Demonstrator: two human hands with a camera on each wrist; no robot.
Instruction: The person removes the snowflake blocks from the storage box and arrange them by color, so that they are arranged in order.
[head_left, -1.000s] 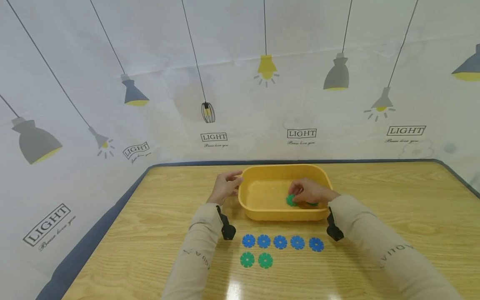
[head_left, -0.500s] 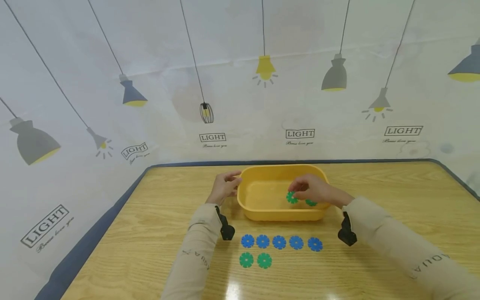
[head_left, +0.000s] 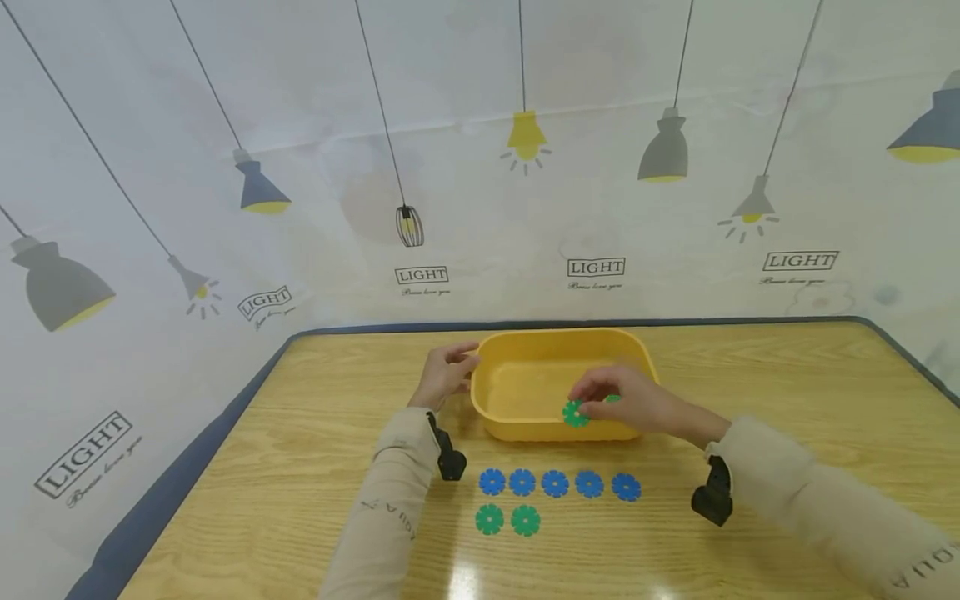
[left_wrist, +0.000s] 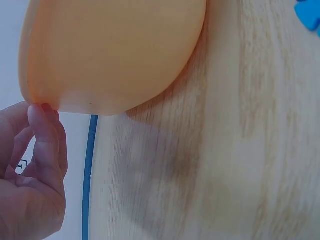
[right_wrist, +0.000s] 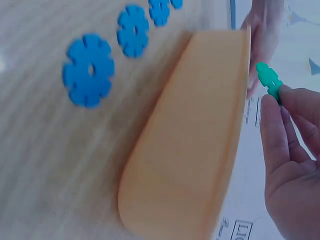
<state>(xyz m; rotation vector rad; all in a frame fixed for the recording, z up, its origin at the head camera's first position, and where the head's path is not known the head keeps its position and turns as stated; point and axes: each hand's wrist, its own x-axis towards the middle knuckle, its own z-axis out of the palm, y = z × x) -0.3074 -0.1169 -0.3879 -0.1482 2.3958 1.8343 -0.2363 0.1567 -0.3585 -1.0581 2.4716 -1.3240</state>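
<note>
My right hand point(head_left: 626, 398) pinches a green notched flower-shaped disc point(head_left: 575, 414) between thumb and fingers, over the near rim of a yellow plastic basin point(head_left: 517, 430). The same green disc point(right_wrist: 270, 80) shows nearly edge-on in the right wrist view. Another green disc point(head_left: 613, 399) lies in the basin, mostly hidden behind my right hand. At the basin's left end, my left hand point(head_left: 442, 375) holds the rim; in the left wrist view its fingertips point(left_wrist: 42, 112) meet the basin's edge.
In front of the basin lie a row of several blue notched discs point(head_left: 555, 483) and, nearer, two green discs point(head_left: 490, 519), point(head_left: 526, 521) side by side. The wooden table point(head_left: 300, 483) ends at a dark edge against a lamp-printed wall covering point(head_left: 480, 192).
My right hand has lifted a green disc from the basin's floor and drawn it toward the near rim. My left hand stays at the basin's left end.
</note>
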